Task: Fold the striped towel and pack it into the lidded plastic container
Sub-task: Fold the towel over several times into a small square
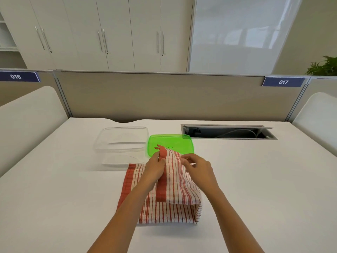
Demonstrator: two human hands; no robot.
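lid [170, 144]: near edge hidden behind raised towel [175, 179] corner
towel: middle covered by hands
forearms: cut by bottom edge
plant [323, 67]: cut by right edge

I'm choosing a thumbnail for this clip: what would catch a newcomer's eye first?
The red-and-white striped towel in the near centre of the white desk, with the left hand and right hand pinching its raised far edge mid-fold. Next, the bright green lid lying just beyond it, beside the open clear container to its left.
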